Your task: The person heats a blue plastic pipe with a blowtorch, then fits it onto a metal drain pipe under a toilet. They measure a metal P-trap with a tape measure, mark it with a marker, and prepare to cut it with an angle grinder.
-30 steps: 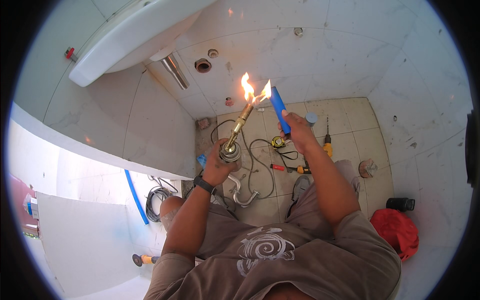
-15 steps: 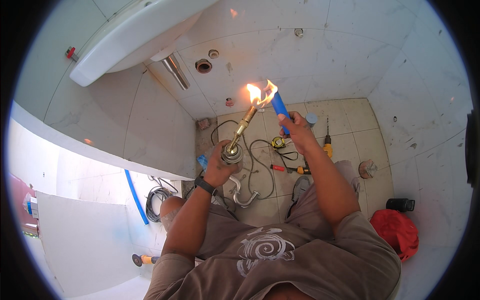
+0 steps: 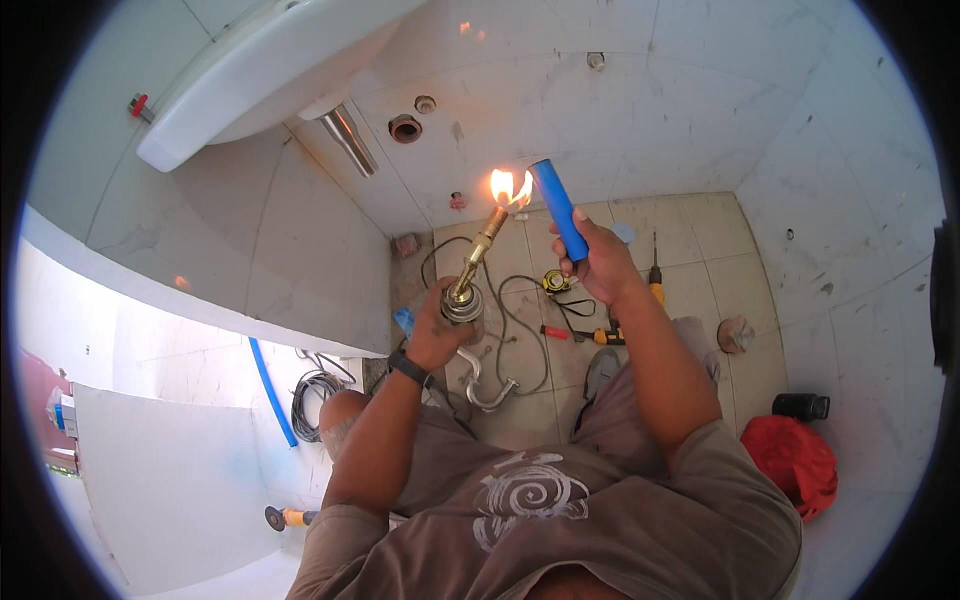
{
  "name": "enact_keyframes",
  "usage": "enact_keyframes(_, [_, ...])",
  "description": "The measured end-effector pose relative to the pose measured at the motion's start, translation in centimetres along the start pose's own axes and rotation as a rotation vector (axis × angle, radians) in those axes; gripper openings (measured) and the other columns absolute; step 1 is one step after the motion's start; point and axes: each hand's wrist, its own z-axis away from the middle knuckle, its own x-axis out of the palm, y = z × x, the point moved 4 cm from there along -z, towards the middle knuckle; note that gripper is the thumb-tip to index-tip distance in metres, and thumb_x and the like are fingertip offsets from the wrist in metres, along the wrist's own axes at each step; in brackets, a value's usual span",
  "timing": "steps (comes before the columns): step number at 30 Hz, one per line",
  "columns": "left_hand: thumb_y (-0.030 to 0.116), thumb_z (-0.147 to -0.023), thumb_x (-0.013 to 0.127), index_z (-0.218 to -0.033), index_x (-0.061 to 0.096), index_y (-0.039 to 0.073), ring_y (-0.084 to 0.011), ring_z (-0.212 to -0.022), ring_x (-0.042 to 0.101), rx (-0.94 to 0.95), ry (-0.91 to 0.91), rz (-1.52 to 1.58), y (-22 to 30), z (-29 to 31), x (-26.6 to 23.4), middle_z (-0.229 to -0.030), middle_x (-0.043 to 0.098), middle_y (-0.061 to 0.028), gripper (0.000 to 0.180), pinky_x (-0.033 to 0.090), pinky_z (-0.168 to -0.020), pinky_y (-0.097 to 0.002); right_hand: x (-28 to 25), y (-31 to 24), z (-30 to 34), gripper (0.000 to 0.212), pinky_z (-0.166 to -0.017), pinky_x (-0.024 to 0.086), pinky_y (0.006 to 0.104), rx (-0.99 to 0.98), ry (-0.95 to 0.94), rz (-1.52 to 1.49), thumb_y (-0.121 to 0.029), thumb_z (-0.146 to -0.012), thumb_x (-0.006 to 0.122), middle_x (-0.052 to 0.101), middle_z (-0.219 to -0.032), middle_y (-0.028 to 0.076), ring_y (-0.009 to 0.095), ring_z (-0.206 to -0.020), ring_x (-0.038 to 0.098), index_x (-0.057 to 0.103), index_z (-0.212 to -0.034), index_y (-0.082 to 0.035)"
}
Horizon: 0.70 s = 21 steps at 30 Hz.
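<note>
My left hand (image 3: pixel 442 328) is wrapped round a brass gas torch (image 3: pixel 484 243) that points up and to the right. An orange flame (image 3: pixel 508 189) burns at its tip. In my right hand (image 3: pixel 603 262) is a short length of blue plastic pipe (image 3: pixel 559 205), gripped near its lower end and tilted to the left. The pipe's upper end is beside the flame; from here I cannot tell whether the fire touches it. The canister below the torch head is mostly hidden by my left hand.
Below my hands, a yellow tape measure (image 3: pixel 556 283), a metal drain trap (image 3: pixel 485 392), a hose and a drill (image 3: pixel 656 285) lie on the tiled floor. A white sink (image 3: pixel 250 85) juts out at upper left. A red bag (image 3: pixel 790 465) sits at right.
The blue pipe has turned in my right hand, and its upper end has shifted slightly left and up. The flame has changed shape. My left hand with the torch has barely moved.
</note>
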Motion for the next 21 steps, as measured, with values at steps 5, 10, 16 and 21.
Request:
enact_keyframes(5, [0.006,-0.073,0.084,-0.144,0.046,0.005,-0.0197,-0.106,0.064,0.031,0.0,-0.041,0.0,-0.1,0.0,-0.114,0.066,-0.0086,0.08,0.05,-0.098,-0.0346,-0.5,0.9,-0.1,0.051,-0.062,0.049,0.0276,-0.01,0.168,0.251,-0.051,-0.1,0.064,0.063,-0.086,0.003,0.012,-0.064,0.058,0.059,-0.115,-0.002])
enact_keyframes(10, [0.007,-0.072,0.084,-0.143,0.047,0.004,-0.0197,-0.109,0.063,0.057,0.001,-0.065,0.2,-0.2,-0.1,-0.117,0.065,-0.0102,0.079,0.05,-0.099,-0.0351,-0.6,0.9,-0.3,0.052,-0.065,0.049,0.027,-0.163,0.321,0.504,-0.048,-0.096,0.07,0.063,-0.091,0.004,0.01,-0.068,0.059,0.058,-0.115,-0.001])
enact_keyframes(16, [0.008,-0.072,0.081,-0.137,0.051,0.005,-0.0234,-0.113,0.062,0.002,-0.028,0.002,1.3,0.2,-0.1,-0.12,0.063,-0.0117,0.071,0.048,-0.101,-0.0353,-1.2,-0.1,-0.1,0.051,-0.067,0.05,0.0283,-0.305,0.412,0.713,-0.046,-0.095,0.07,0.063,-0.09,0.005,0.011,-0.072,0.059,0.057,-0.116,0.0])
enact_keyframes(21, [0.009,-0.074,0.082,-0.135,0.051,0.004,-0.0201,-0.108,0.064,-0.076,-0.067,0.099,1.2,0.3,0.1,-0.116,0.065,-0.0113,0.069,0.051,-0.097,-0.0339,-0.3,0.1,0.2,0.051,-0.067,0.049,0.0289,-0.402,0.392,0.443,-0.04,-0.091,0.074,0.064,-0.087,0.005,0.011,-0.072,0.059,0.056,-0.118,0.0])
